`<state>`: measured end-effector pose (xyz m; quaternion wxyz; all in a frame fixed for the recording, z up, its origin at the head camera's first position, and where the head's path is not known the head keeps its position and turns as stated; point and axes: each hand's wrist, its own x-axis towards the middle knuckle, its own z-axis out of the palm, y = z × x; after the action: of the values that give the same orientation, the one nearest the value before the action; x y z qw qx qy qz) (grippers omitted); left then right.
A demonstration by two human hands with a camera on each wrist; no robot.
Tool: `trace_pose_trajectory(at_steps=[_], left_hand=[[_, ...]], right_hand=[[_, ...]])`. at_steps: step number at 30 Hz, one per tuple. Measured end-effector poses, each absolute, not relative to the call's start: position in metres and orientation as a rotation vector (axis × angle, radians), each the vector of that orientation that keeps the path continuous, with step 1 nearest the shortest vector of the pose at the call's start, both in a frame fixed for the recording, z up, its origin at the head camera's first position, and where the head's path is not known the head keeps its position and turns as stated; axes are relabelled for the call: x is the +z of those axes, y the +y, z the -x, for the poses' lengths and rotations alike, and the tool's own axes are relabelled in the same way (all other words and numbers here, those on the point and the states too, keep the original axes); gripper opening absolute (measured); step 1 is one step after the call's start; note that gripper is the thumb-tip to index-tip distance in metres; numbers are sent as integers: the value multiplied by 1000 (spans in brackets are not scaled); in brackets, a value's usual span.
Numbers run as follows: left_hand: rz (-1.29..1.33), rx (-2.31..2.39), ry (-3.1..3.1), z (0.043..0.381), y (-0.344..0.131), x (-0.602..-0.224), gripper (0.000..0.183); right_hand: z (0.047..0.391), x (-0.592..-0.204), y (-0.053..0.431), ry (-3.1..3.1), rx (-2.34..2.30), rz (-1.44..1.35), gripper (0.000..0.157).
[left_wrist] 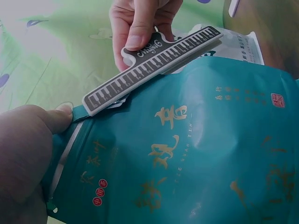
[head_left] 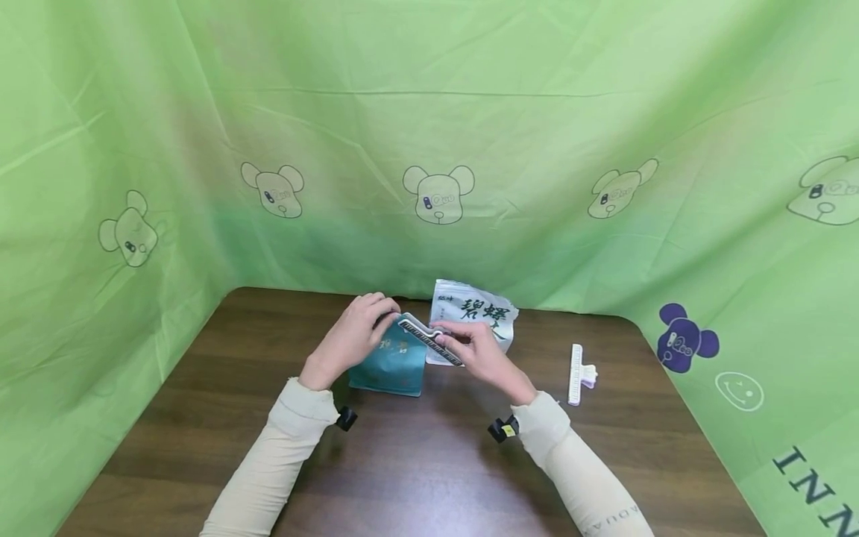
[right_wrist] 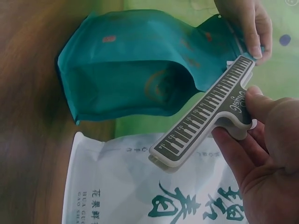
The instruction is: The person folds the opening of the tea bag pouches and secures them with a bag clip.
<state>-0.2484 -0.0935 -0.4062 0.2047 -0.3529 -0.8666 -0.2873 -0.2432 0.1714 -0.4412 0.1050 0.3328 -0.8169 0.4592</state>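
Observation:
My left hand [head_left: 354,333] pinches the top corner of a teal tea bag [left_wrist: 187,140] with gold lettering. My right hand [head_left: 485,353] grips the handle of a long bag clip [right_wrist: 205,109], which has a piano-key pattern in grey and white. One end of this clip lies at the bag's top edge, close to the left thumb [left_wrist: 58,119]. Its other end sticks out past the bag, as the right wrist view shows. How far the clip's jaws reach over the bag is hard to tell.
A white tea bag [head_left: 463,303] with dark green characters stands behind the hands, near the back edge of the brown table [head_left: 416,477]. On the right lies a second, white and purple clip [head_left: 575,374]. Green cloth [head_left: 362,134] hangs around the table.

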Motion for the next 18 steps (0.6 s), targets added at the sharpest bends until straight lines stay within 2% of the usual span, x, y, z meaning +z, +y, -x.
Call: trace_pose_trajectory(at_steps=[18], left_hand=[[896,-869,-2381,248,-90,-405,9]], right_hand=[[243,-434,160,-2394,1393,-942,29]])
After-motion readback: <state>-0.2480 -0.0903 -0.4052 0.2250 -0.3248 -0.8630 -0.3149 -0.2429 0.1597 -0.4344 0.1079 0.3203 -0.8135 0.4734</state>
